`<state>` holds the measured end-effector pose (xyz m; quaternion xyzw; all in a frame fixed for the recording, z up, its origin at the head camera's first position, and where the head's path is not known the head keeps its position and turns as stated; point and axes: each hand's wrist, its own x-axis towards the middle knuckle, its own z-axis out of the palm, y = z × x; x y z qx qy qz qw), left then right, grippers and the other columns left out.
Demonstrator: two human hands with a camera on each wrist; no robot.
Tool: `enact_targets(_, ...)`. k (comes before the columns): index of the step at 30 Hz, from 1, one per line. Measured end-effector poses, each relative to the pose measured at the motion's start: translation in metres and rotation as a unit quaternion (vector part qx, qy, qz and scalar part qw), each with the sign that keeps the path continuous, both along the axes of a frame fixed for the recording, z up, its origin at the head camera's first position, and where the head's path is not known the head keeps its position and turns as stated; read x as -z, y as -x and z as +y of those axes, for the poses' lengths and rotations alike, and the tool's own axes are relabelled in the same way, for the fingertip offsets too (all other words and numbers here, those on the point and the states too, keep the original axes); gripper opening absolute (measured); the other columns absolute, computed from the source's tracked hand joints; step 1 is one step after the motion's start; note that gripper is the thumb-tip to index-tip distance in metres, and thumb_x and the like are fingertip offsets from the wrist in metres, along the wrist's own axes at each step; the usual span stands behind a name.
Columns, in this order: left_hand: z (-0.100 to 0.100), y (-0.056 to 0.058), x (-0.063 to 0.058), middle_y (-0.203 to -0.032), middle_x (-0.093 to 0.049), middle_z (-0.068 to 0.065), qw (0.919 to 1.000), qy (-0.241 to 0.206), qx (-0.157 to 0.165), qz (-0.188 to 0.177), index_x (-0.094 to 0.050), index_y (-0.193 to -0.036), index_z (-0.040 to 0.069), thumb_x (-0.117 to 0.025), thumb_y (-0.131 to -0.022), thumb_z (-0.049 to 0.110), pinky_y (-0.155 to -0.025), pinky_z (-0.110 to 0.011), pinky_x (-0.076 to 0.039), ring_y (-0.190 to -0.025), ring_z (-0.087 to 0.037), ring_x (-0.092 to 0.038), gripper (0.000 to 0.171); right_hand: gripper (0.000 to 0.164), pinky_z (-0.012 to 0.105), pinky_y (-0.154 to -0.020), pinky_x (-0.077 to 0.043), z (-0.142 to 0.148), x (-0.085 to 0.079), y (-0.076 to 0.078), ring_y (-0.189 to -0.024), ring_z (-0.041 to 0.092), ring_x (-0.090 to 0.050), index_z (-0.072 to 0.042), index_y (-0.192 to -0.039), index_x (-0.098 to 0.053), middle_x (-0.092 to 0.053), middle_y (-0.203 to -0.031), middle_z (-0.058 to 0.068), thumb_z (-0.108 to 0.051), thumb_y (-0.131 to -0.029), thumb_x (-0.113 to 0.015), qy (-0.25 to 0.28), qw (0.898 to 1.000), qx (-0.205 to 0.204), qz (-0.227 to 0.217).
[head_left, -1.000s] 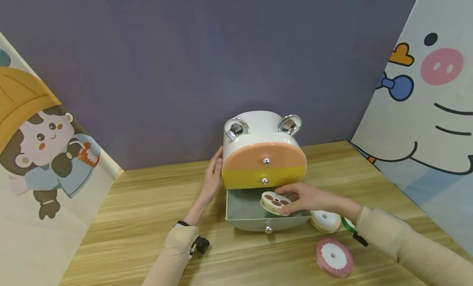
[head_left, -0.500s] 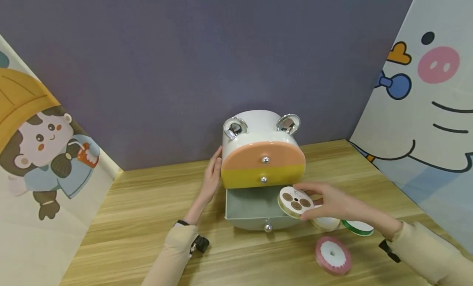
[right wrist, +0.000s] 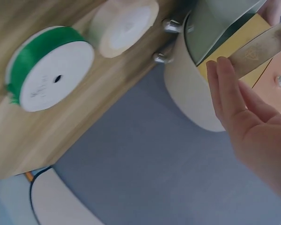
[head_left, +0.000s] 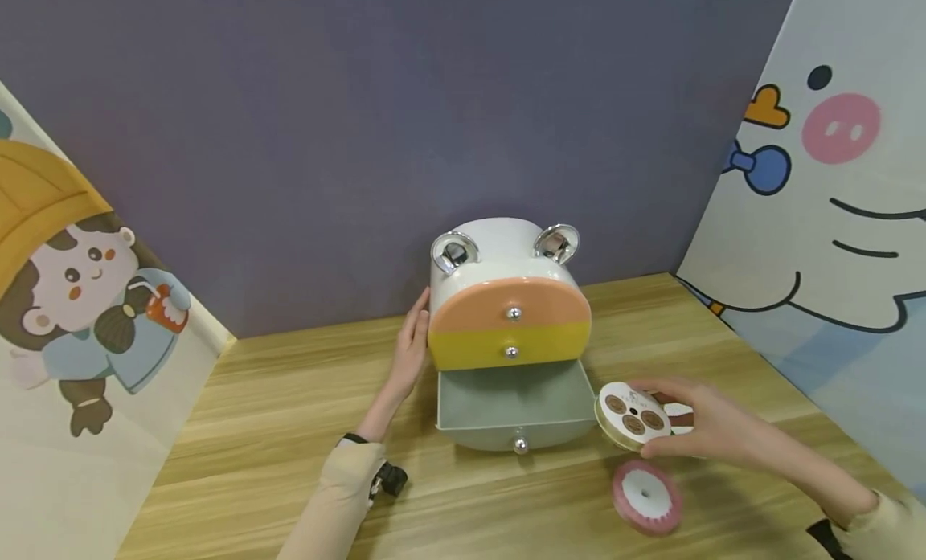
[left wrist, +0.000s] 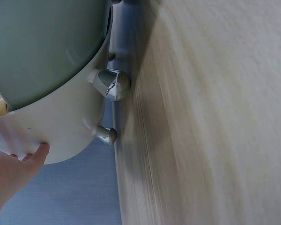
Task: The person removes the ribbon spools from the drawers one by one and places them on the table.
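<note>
A small white drawer chest (head_left: 499, 247) stands against the back wall, with peach and yellow drawers shut and its grey-green bottom drawer (head_left: 510, 399) pulled out. Nothing shows inside that drawer. My left hand (head_left: 411, 347) rests against the chest's left side, fingers extended; the left wrist view also catches this hand (left wrist: 16, 171) on the white wall. Just right of the drawer, my right hand (head_left: 698, 419) pinches a ribbon spool (head_left: 633, 414), white-faced with brown circles, by its rim. The spool is tilted and held above the table.
A pink ribbon spool (head_left: 647, 497) lies on the wooden table (head_left: 304, 431) in front of the right hand. The right wrist view has a green ribbon spool (right wrist: 56, 70) and a cream one (right wrist: 126, 26), both largely hidden in the head view. A grey wall (head_left: 325, 158) closes off the back.
My right hand has carried the brown-circled ribbon spool rightward, from over the open drawer to beyond its right side. My left hand stays on the chest.
</note>
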<state>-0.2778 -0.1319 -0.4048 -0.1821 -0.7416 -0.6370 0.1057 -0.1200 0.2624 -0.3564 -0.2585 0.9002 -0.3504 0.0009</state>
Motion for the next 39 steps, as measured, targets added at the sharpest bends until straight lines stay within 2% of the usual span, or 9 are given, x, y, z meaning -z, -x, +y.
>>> enact_targets(3,0.0,-0.009,-0.011,-0.163,-0.028,-0.013,1.0,0.004,0.005,-0.003,-0.03,-0.156,0.005,-0.032,-0.11,0.015,-0.126,-0.048,-0.02,-0.153,-0.031,-0.022,0.047,0.069,0.02,-0.074,-0.059,0.008,0.008,-0.008,-0.105,-0.015,-0.051,0.002,-0.132,-0.057,-0.064,-0.123,0.012,-0.015,-0.072,-0.088,0.006,1.0,0.014,0.02)
enact_targets(6,0.001,-0.016,-0.019,-0.163,-0.028,-0.015,1.0,0.003,0.008,0.001,-0.03,-0.155,0.002,-0.033,-0.109,0.015,-0.126,-0.048,-0.021,-0.153,-0.032,-0.023,0.047,0.069,0.019,-0.072,-0.058,0.016,0.016,-0.015,-0.103,-0.015,-0.052,0.002,-0.13,-0.058,-0.061,-0.125,-0.012,-0.012,-0.07,-0.089,0.015,0.999,0.027,0.04)
enact_targets(9,0.002,-0.017,-0.02,-0.163,-0.028,-0.015,0.9999,-0.001,0.011,0.0,-0.03,-0.155,0.001,-0.033,-0.109,0.015,-0.126,-0.048,-0.02,-0.153,-0.032,-0.023,0.048,0.069,0.017,-0.07,-0.057,0.024,0.023,-0.022,-0.103,-0.016,-0.051,0.004,-0.129,-0.058,-0.052,-0.124,-0.032,-0.008,-0.068,-0.089,0.027,0.998,0.037,0.048)
enact_targets(13,0.001,-0.018,-0.019,-0.163,-0.028,-0.014,0.9999,-0.004,0.012,-0.004,-0.029,-0.155,0.003,-0.032,-0.11,0.016,-0.126,-0.047,-0.02,-0.153,-0.031,-0.022,0.048,0.071,0.016,-0.068,-0.056,0.035,0.031,-0.03,-0.105,-0.019,-0.048,0.005,-0.129,-0.057,-0.046,-0.124,-0.039,-0.005,-0.066,-0.089,0.029,0.997,0.058,0.049)
enact_targets(20,0.001,-0.019,-0.019,-0.164,-0.028,-0.013,0.9999,-0.001,0.013,-0.007,-0.029,-0.156,0.004,-0.032,-0.11,0.017,-0.126,-0.046,-0.02,-0.153,-0.03,-0.022,0.048,0.071,0.014,-0.067,-0.055,0.058,0.046,-0.048,-0.101,-0.021,-0.046,0.006,-0.129,-0.055,-0.041,-0.12,-0.041,-0.004,-0.067,-0.088,0.013,0.995,0.097,0.02)
enact_targets(25,0.001,-0.018,-0.019,-0.163,-0.028,-0.013,0.9999,-0.004,0.01,-0.003,-0.029,-0.155,0.004,-0.032,-0.11,0.016,-0.126,-0.046,-0.02,-0.153,-0.03,-0.022,0.048,0.07,0.015,-0.063,-0.055,0.071,0.063,-0.057,-0.1,-0.023,-0.045,0.004,-0.127,-0.056,-0.041,-0.12,-0.043,-0.004,-0.066,-0.089,0.01,0.994,0.104,0.027)
enact_targets(30,0.001,-0.017,-0.02,-0.163,-0.029,-0.013,0.9999,-0.006,0.009,-0.003,-0.03,-0.155,0.004,-0.032,-0.11,0.016,-0.127,-0.045,-0.019,-0.153,-0.029,-0.022,0.047,0.07,0.013,-0.061,-0.051,0.078,0.079,-0.064,-0.096,-0.022,-0.045,-0.001,-0.122,-0.059,-0.04,-0.118,-0.043,-0.01,-0.061,-0.092,-0.019,0.993,0.105,0.056)
enact_targets(36,0.001,-0.019,-0.021,-0.163,-0.028,-0.014,0.9999,0.003,0.01,-0.007,-0.029,-0.155,0.003,-0.031,-0.11,0.016,-0.126,-0.046,-0.019,-0.153,-0.03,-0.022,0.048,0.073,0.01,-0.064,-0.043,0.079,0.089,-0.069,-0.093,-0.019,-0.046,-0.003,-0.117,-0.061,-0.057,-0.109,-0.024,-0.019,-0.054,-0.096,-0.083,0.984,0.107,0.118)
enact_targets(39,0.001,-0.019,-0.021,-0.163,-0.028,-0.015,0.9999,0.002,0.011,-0.006,-0.029,-0.155,0.003,-0.032,-0.11,0.016,-0.126,-0.048,-0.02,-0.153,-0.031,-0.022,0.048,0.074,0.008,-0.065,-0.042,0.079,0.092,-0.071,-0.095,-0.02,-0.045,-0.005,-0.119,-0.061,-0.054,-0.111,-0.028,-0.017,-0.055,-0.095,-0.075,0.986,0.103,0.112)
